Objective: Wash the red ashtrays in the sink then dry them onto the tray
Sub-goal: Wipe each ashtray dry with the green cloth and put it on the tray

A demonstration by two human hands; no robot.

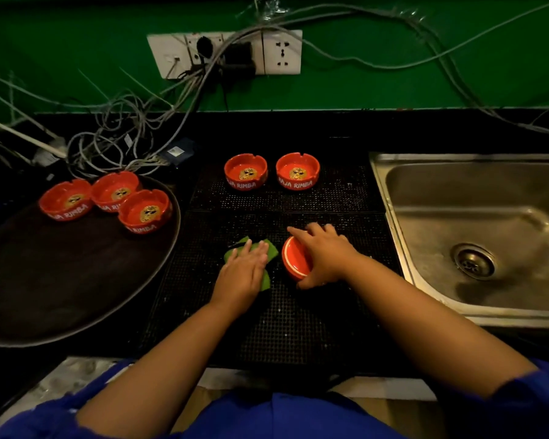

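A glossy red round ashtray [295, 260] is held on edge over the worktop mat [298, 327], its pale-ringed flat face turned to 9 o'clock. It is gripped by the curled fingers of the right hand [325, 252]. The fingers of the left hand [244, 270] are laid flat and together on a green cloth [272, 251].

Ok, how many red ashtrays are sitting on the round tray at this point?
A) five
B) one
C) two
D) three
D: three ashtrays sit together on the far part of the dark tray. Two more ashtrays stand on the mat, and the right hand holds a tilted ashtray.
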